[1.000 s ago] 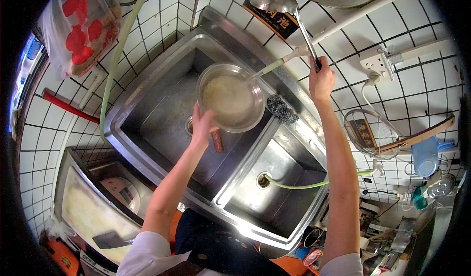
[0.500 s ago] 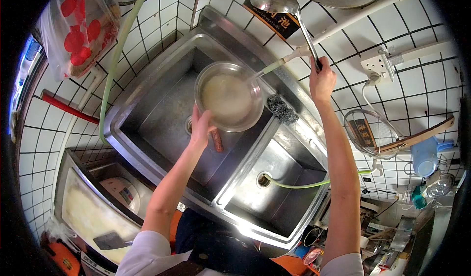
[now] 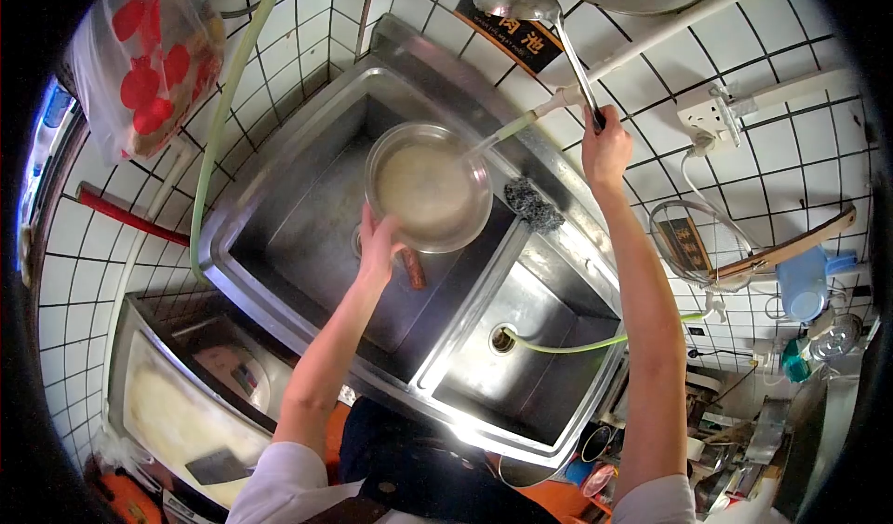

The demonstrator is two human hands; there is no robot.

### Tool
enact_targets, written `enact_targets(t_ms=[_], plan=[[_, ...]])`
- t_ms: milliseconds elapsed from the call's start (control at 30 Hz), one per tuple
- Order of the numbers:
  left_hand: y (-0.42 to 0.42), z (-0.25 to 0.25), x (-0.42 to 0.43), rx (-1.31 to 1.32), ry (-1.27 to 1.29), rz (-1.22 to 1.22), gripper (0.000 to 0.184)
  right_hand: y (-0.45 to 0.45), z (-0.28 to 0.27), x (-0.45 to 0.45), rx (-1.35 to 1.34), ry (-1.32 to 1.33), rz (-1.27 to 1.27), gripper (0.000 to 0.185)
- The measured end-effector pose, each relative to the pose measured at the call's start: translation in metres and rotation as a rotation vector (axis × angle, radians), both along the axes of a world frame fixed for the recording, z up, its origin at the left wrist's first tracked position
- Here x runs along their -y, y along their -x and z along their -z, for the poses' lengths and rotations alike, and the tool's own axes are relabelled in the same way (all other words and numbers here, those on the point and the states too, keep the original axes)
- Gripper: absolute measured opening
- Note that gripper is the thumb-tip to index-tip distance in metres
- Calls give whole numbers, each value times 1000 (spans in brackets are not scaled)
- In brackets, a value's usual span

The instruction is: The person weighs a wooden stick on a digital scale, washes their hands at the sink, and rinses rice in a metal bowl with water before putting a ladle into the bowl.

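My left hand (image 3: 379,245) is closed at the near side of a round metal pan (image 3: 374,172), where its reddish-brown handle (image 3: 414,269) sticks out. Cloudy, pale liquid (image 3: 425,184) fills much of the pan, which is over the larger sink basin (image 3: 307,217). A tap with a pale green hose end (image 3: 510,130) points into the pan from the wall side. My right hand (image 3: 606,147) is wrapped round the black handle end of a metal ladle (image 3: 517,0). The ladle's bowl is raised near the tiled wall, apart from the pan.
A dark scouring pad (image 3: 533,205) lies on the sink ledge. Another green hose (image 3: 567,349) runs into the drain of the smaller basin (image 3: 549,310). A wire strainer (image 3: 688,240) and a blue jug (image 3: 802,282) hang at the right. A plastic bag (image 3: 149,59) hangs at upper left.
The whole view has shifted slightly. Both hands keep their grips on the pan and the ladle, in nearly the same places. The liquid's surface looks a little wider in the pan.
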State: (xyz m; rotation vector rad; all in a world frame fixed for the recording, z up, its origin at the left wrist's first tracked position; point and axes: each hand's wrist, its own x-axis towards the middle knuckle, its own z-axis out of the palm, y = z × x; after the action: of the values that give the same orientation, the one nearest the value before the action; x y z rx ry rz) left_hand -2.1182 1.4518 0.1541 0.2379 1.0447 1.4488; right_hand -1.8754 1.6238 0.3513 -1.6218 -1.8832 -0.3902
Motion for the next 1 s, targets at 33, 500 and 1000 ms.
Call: enact_targets(t_ms=[33,500,1000], plan=[[1,4,-1,0,-4,6,59,1,1,0,-1,-10,3,19],[-4,4,28,16,79,68,33,26,4,50,-657,495,-158,28],[-157,-109,249,-25,-117,705,40,-171,33,638,-386,350,178,32]])
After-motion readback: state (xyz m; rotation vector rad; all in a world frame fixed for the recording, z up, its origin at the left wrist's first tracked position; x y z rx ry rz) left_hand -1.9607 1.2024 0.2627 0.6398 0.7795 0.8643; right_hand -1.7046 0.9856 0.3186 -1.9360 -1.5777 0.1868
